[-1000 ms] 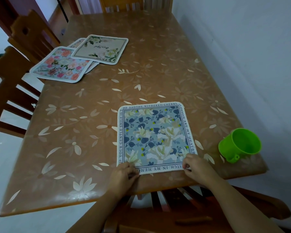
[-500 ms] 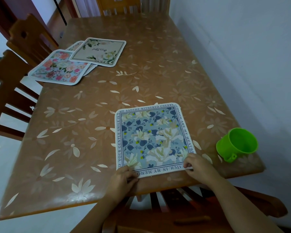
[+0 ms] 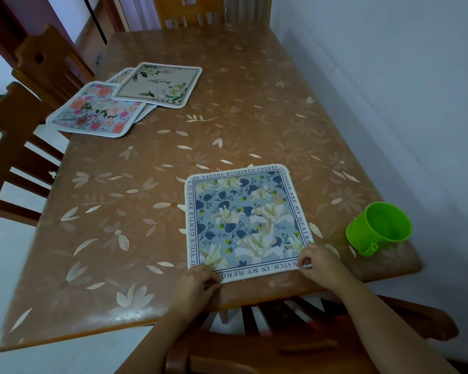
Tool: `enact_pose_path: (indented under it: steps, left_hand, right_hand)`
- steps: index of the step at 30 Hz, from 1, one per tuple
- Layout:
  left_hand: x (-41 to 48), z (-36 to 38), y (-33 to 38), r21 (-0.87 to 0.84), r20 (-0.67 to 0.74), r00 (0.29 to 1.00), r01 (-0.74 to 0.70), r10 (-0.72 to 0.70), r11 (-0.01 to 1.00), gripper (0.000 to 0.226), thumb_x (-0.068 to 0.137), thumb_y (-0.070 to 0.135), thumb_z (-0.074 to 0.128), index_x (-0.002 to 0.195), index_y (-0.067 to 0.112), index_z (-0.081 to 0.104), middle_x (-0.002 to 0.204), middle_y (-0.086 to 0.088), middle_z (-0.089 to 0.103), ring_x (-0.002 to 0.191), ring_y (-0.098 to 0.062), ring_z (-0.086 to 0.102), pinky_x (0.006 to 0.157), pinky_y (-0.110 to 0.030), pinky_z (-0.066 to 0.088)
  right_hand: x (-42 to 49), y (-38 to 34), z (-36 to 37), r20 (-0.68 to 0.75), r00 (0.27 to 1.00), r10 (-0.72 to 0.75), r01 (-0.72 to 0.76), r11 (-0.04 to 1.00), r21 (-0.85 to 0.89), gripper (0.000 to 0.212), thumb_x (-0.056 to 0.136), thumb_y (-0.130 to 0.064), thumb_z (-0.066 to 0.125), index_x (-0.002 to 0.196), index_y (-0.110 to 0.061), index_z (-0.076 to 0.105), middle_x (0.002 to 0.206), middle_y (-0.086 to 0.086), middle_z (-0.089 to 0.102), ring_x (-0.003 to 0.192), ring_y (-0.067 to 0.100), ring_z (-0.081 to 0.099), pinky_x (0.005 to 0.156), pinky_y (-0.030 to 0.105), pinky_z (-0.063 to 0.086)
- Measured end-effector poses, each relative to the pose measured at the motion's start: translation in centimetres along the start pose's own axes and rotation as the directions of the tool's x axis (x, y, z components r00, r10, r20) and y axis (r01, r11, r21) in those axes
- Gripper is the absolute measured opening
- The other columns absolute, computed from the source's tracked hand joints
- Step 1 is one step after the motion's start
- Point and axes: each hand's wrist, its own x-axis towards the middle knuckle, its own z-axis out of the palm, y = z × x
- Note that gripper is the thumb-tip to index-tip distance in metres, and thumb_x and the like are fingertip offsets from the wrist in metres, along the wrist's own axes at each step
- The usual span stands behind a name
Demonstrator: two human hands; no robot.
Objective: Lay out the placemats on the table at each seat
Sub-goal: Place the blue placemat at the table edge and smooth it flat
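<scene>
A blue floral placemat point(image 3: 245, 220) with a border of lettering lies flat near the table's front edge. My left hand point(image 3: 197, 286) pinches its near left corner. My right hand point(image 3: 319, 261) pinches its near right corner. Further back on the left lie more placemats in a loose pile: a pink floral placemat point(image 3: 95, 110) in front, a cream placemat point(image 3: 158, 85) with green leaves on top, and another mostly hidden beneath them.
The brown table point(image 3: 146, 238) has a leaf-patterned cover. A green plastic cup point(image 3: 378, 228) stands near the front right corner. Wooden chairs point(image 3: 14, 147) stand at the left, one at the far end, one below my arms. A wall runs along the right.
The blue placemat has shifted slightly toward the front edge, with both hands still holding its near corners. The pile at the back left has not moved.
</scene>
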Motion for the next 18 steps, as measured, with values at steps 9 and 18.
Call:
enact_pose_path:
  steps: [9,18]
  left_hand:
    - [-0.14,0.08,-0.02,-0.032,-0.002,1.000,0.009,-0.009,0.999,0.010,0.069,0.006,0.076,0.073,0.013,0.069,0.082,-0.002,0.064,0.081,-0.021,0.059,0.070,-0.036,0.051]
    - [-0.03,0.21,-0.08,-0.066,0.009,1.000,0.018,-0.018,0.998,0.010,0.071,0.006,0.074,0.072,0.014,0.069,0.080,0.004,0.060,0.077,-0.018,0.059,0.070,-0.040,0.053]
  right_hand:
    - [0.09,0.18,0.28,-0.021,0.999,0.026,-0.025,0.999,0.039,0.006,0.070,-0.003,0.072,0.070,-0.008,0.068,0.083,0.009,0.061,0.081,0.022,0.059,0.071,0.031,0.050]
    - [0.29,0.30,0.53,-0.008,0.998,0.066,-0.066,0.997,0.047,0.005,0.072,-0.003,0.070,0.071,-0.007,0.068,0.090,0.009,0.061,0.085,0.022,0.060,0.074,0.029,0.049]
